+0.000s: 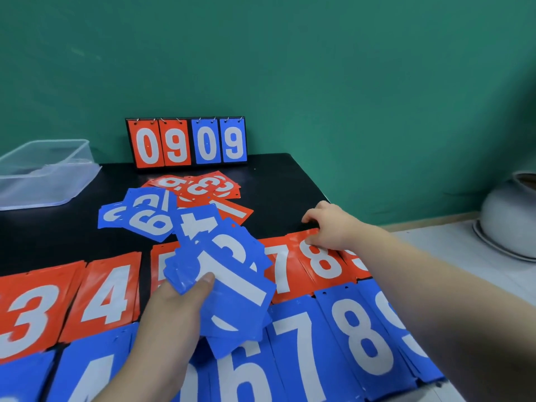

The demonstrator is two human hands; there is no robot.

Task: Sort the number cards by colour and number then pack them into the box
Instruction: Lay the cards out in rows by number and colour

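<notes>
My left hand (177,300) grips a fanned bunch of blue number cards (229,274) above the table's middle. My right hand (330,224) rests with curled fingers on the top edge of the red 8 pile (322,265). Sorted red piles lie in a row: red 3 (26,314), red 4 (107,297), red 7 (282,268). Below them runs a blue row with blue 7 (301,352) and blue 8 (362,335). Loose blue cards (139,216) and loose red cards (203,187) lie unsorted behind. The clear plastic box (43,175) stands at the far left.
A flip scoreboard (188,143) reading 0909 stands against the green wall at the back of the black table (278,181). A white pot (513,216) sits on the floor to the right, beyond the table's edge.
</notes>
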